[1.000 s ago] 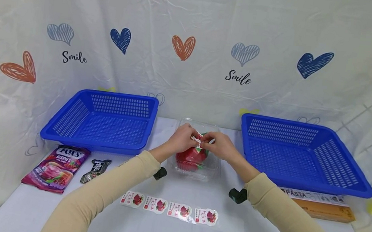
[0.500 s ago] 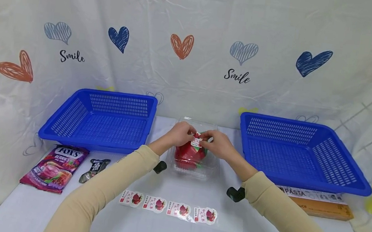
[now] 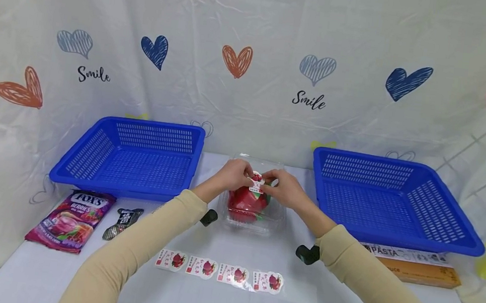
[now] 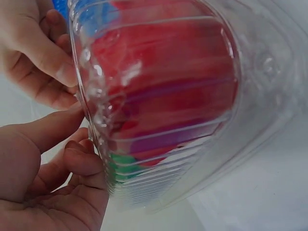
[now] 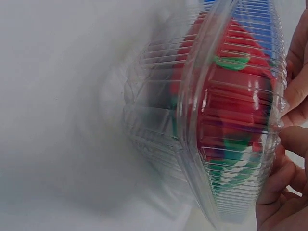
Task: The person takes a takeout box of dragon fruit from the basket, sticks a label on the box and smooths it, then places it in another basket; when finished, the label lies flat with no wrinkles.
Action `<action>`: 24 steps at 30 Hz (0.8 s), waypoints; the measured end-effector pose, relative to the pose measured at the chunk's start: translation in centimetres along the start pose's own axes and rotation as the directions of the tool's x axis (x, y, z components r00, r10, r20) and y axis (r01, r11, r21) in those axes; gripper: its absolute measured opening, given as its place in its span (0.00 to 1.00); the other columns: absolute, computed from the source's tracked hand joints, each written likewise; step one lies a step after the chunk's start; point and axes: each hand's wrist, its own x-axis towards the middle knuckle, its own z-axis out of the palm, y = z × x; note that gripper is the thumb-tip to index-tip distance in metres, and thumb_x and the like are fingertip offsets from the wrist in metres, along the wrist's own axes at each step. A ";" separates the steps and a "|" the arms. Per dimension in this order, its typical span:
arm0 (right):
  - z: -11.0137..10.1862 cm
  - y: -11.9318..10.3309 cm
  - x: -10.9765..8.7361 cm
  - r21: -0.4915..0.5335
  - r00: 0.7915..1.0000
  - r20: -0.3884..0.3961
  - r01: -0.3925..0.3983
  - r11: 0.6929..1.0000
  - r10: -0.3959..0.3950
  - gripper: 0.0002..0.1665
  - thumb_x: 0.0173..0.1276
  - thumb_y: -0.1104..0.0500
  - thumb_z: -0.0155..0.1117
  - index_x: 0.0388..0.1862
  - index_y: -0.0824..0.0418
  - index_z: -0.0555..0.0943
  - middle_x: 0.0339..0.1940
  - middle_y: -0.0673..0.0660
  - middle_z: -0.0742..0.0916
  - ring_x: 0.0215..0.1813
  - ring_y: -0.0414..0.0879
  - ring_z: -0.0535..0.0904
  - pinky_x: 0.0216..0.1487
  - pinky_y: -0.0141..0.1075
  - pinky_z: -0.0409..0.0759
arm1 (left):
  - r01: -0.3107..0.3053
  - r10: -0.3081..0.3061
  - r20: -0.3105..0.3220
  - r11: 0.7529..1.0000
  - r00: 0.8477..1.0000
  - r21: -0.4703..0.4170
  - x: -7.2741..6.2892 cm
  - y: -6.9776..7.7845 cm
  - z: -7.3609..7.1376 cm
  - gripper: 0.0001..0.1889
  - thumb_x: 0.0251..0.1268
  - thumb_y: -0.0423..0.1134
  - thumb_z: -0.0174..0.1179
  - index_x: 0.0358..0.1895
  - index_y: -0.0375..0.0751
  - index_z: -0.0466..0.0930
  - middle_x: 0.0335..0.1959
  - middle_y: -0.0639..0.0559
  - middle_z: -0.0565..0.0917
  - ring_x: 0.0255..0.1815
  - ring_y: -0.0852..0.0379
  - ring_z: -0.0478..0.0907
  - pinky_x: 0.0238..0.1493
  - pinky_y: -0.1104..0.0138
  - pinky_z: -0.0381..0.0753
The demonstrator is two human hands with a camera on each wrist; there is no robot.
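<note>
A clear plastic clamshell box (image 3: 273,217) sits at the back middle of the table, lid closed. Inside it shows a red dragon fruit (image 3: 244,200) with green tips, seen also through the ribbed wall in the right wrist view. On top of the lid lies a white sticker (image 3: 256,185) with a red fruit picture. My left hand (image 3: 235,174) pinches the sticker's left edge between thumb and fingers. From the other side my right hand (image 3: 286,187) pinches its right edge. Both wrist views show the fingertips close together at the lid's surface.
Blue baskets stand at the left (image 3: 147,160) and right (image 3: 367,205). A strip of several stickers (image 3: 233,274) lies in front. At left are a purple candy bag (image 3: 70,222) and a small black packet (image 3: 123,223); at right, a pasta box (image 3: 420,271).
Both hands have spread slightly apart, so more of the sticker shows, now lying flatter over the lid. The box and the other things stay put.
</note>
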 end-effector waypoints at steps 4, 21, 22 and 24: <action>0.1 0.1 0.1 -0.003 1.000 -0.003 0.002 1.000 -0.002 0.20 0.68 0.57 0.66 0.54 0.66 0.81 0.44 0.59 0.85 0.41 0.50 0.81 0.38 0.39 0.81 | 0.005 -0.005 0.002 1.000 1.000 -0.004 -0.2 0.0 -0.1 0.16 0.62 0.38 0.66 0.51 0.33 0.82 0.41 0.45 0.82 0.41 0.53 0.76 0.38 0.68 0.78; 0.2 0.2 0.1 -0.037 1.000 -0.007 0.027 0.999 -0.027 0.17 0.68 0.56 0.66 0.51 0.65 0.83 0.44 0.59 0.84 0.42 0.52 0.81 0.41 0.41 0.81 | 0.010 -0.002 0.070 0.994 0.998 -0.111 -0.3 -0.6 -0.4 0.13 0.65 0.36 0.64 0.51 0.37 0.81 0.34 0.48 0.78 0.31 0.57 0.72 0.30 0.70 0.75; 0.2 0.2 0.1 -0.040 1.000 -0.006 0.030 0.999 -0.031 0.17 0.68 0.56 0.66 0.51 0.65 0.83 0.45 0.59 0.85 0.42 0.52 0.81 0.41 0.41 0.81 | 0.010 -0.002 0.069 0.994 0.998 -0.112 -0.3 -0.6 -0.4 0.13 0.65 0.36 0.64 0.51 0.37 0.82 0.34 0.48 0.78 0.30 0.57 0.72 0.30 0.70 0.75; 0.1 0.2 0.1 -0.044 0.999 -0.007 0.034 0.998 -0.034 0.19 0.67 0.56 0.66 0.53 0.65 0.82 0.45 0.60 0.85 0.42 0.52 0.82 0.40 0.41 0.81 | 0.010 -0.002 0.066 0.993 0.998 -0.119 -0.3 -0.6 -0.4 0.15 0.64 0.36 0.64 0.53 0.36 0.81 0.32 0.49 0.78 0.29 0.58 0.72 0.29 0.71 0.74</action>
